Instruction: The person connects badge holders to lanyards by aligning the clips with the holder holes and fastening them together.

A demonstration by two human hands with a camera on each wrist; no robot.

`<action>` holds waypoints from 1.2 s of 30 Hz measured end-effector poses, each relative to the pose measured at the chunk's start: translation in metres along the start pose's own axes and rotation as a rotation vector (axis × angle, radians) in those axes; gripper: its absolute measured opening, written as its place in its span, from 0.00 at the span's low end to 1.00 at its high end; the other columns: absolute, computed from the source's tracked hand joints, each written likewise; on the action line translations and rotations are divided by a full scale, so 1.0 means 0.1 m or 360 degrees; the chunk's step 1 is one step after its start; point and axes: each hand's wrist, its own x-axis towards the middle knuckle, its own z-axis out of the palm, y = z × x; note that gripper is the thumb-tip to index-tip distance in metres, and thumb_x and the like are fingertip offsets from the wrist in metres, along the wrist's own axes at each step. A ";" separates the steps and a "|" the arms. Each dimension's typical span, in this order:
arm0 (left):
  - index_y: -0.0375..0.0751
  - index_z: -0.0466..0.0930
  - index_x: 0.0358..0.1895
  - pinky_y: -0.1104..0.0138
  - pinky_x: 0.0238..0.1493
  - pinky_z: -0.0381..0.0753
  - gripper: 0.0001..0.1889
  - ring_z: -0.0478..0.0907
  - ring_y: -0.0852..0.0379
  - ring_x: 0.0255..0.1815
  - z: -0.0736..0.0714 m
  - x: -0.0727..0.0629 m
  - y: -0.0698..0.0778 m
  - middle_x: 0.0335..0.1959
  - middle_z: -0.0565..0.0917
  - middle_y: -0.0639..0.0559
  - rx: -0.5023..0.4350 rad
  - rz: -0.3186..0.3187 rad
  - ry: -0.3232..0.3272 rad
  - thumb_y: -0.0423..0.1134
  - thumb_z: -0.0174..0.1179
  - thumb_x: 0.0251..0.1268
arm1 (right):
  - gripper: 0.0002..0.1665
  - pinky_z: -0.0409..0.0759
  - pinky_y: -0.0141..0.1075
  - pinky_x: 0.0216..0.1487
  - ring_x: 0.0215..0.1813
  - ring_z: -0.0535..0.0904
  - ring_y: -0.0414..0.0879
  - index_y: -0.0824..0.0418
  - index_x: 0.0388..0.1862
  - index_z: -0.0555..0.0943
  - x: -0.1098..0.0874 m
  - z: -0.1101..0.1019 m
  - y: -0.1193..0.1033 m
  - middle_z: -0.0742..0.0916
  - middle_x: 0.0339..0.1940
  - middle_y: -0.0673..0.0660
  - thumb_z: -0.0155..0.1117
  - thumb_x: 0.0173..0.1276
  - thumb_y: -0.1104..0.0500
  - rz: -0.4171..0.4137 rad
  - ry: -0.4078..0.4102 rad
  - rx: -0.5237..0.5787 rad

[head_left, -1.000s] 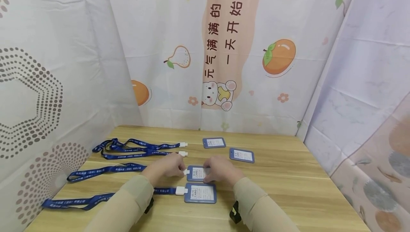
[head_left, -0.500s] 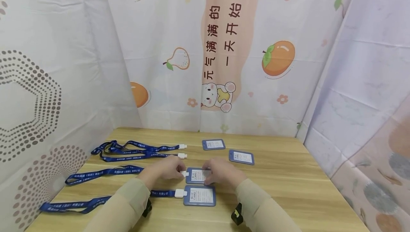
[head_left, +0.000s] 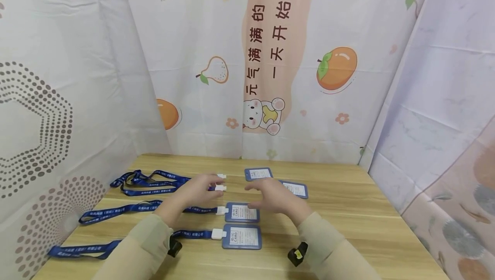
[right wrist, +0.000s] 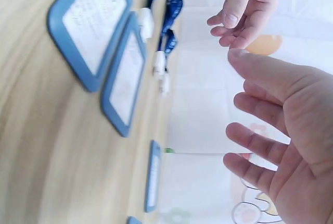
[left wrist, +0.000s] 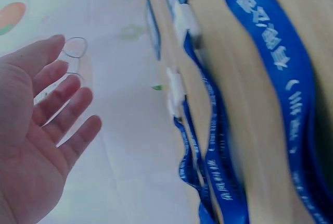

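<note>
My left hand (head_left: 199, 192) is raised over the table, fingers spread and holding nothing; in the head view it overlaps the white clip (head_left: 220, 188) of a blue lanyard (head_left: 148, 192). My right hand (head_left: 276, 196), fingers apart around nothing, hangs beside a blue-framed badge holder (head_left: 241, 213). The white clip (head_left: 221, 211) of another blue lanyard (head_left: 104, 214) meets that holder's left end. Nearer the front lies a second badge holder (head_left: 242, 237), its left end against the clip (head_left: 217, 234) of the nearest lanyard (head_left: 77, 251). Both wrist views show bare, spread fingers.
Toward the back of the wooden table (head_left: 340, 228) lie two badge holders (head_left: 259, 173), one partly behind my right hand. Folded lanyards (head_left: 133, 177) lie at the back left. Printed curtains (head_left: 185, 35) hang behind and on both sides.
My left hand has let go of the clip and my right hand of the badge holder. Both hands have lifted and moved away; the clip and holder stay together on the table.
</note>
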 end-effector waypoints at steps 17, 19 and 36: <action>0.48 0.74 0.71 0.51 0.63 0.75 0.28 0.74 0.48 0.67 -0.22 0.07 0.22 0.67 0.77 0.51 0.0145 0.0163 0.0441 0.48 0.67 0.70 | 0.34 0.81 0.44 0.54 0.56 0.82 0.47 0.53 0.67 0.80 -0.29 -0.48 0.14 0.81 0.67 0.52 0.78 0.63 0.51 -0.0305 0.0433 0.0064; 0.47 0.73 0.71 0.51 0.63 0.75 0.29 0.74 0.48 0.68 -0.24 0.11 0.22 0.67 0.77 0.50 0.0149 0.0164 0.0451 0.47 0.67 0.70 | 0.34 0.78 0.48 0.61 0.65 0.78 0.51 0.55 0.67 0.80 -0.29 -0.51 0.19 0.81 0.67 0.54 0.79 0.62 0.53 -0.0366 0.0500 0.0065; 0.45 0.70 0.73 0.49 0.68 0.70 0.31 0.68 0.46 0.72 -0.33 0.29 0.18 0.70 0.74 0.47 0.0177 0.0058 0.0398 0.49 0.66 0.71 | 0.42 0.69 0.56 0.68 0.75 0.67 0.56 0.52 0.73 0.73 -0.26 -0.54 0.46 0.73 0.75 0.54 0.79 0.62 0.52 -0.0254 0.0608 0.0226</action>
